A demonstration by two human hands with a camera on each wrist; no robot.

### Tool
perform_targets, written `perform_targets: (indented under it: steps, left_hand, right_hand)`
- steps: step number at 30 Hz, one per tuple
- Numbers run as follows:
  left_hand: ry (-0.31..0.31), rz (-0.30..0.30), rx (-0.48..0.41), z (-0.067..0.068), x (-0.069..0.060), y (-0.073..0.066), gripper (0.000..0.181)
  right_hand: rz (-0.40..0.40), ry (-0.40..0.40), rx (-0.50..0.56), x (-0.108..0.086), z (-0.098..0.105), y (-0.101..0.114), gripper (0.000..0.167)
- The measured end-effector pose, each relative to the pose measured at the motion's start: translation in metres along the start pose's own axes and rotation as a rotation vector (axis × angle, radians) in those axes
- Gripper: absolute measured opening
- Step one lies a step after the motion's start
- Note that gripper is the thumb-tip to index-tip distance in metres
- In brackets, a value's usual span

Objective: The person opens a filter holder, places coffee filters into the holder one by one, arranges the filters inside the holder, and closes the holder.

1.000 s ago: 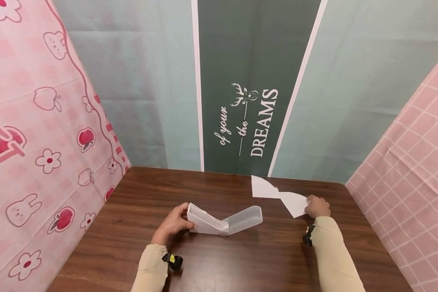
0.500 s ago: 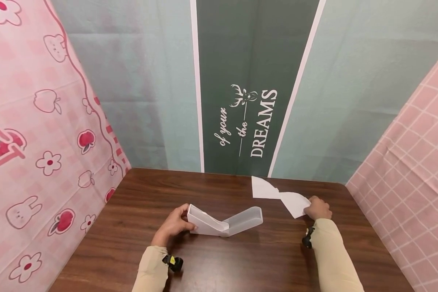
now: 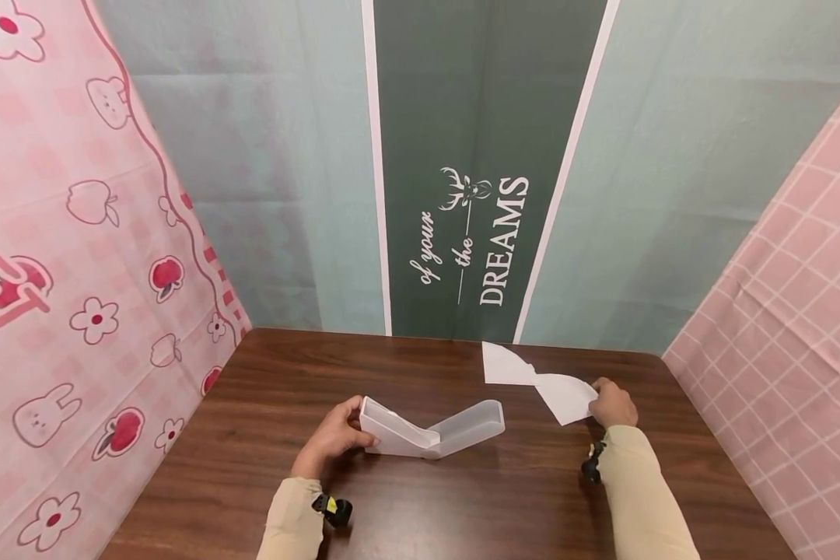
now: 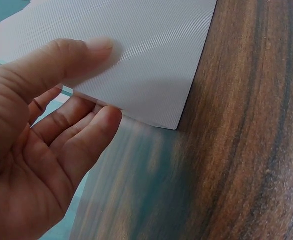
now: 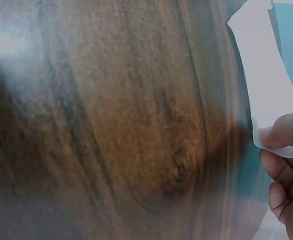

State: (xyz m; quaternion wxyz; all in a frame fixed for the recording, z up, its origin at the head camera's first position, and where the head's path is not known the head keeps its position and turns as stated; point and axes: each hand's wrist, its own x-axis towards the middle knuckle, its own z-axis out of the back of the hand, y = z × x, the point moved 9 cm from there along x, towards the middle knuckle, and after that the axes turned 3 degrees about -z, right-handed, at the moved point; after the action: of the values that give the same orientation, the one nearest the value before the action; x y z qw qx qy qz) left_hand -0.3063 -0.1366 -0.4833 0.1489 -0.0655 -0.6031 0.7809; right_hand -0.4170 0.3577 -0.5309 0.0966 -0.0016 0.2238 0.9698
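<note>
Bent box point(image 3: 395, 433): our left hand point(image 3: 339, 432) grips end; length runs right. White paper point(image 3: 564, 397): our right hand point(image 3: 612, 406) pinches end; length runs left, away.

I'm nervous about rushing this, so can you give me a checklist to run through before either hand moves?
1. Left hand gripping the angled white holder: ok, at its left end.
2. Right hand pinching the white bow-tie-shaped piece: ok, at its right end.
3. Piece and holder apart: ok, bare table shows between them.
4. Holder closed up: not ok, its two arms spread in a wide V.
5. Holder's inside empty: cannot tell, only partly visible.
</note>
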Motion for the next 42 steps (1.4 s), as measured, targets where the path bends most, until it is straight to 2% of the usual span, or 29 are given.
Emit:
perform_targets:
  steps: [4, 7, 11, 16, 24, 34, 42]
  left_hand:
    - [-0.004, -0.002, 0.001, 0.001, -0.001, 0.000, 0.038]
    - [-0.007, -0.007, 0.004, 0.001, -0.001, -0.001, 0.038]
    - [-0.008, -0.012, -0.009, 0.001, -0.002, -0.002, 0.038]
    - [-0.007, -0.011, -0.018, 0.001, -0.003, -0.003, 0.037]
    - [-0.012, -0.014, -0.011, 0.003, -0.003, -0.003, 0.037]
    - [-0.015, -0.011, 0.009, 0.002, -0.004, -0.001, 0.037]
    - [-0.008, -0.014, 0.004, 0.000, -0.002, -0.003, 0.036]
  right_hand:
    - [0.024, -0.029, 0.003, -0.001, 0.005, 0.001, 0.024]
    - [0.050, -0.088, 0.039, -0.002, 0.012, 0.002, 0.014]
    - [0.092, -0.144, 0.114, -0.002, 0.018, 0.002, 0.014]
    - [0.088, -0.138, 0.147, -0.004, 0.019, 0.001, 0.021]
    - [0.066, -0.141, 0.198, -0.011, 0.018, 0.003, 0.015]
    - [0.086, -0.163, 0.242, -0.015, 0.017, 0.002, 0.014]
    - [0.072, -0.216, 0.282, -0.028, 0.029, 0.001, 0.017]
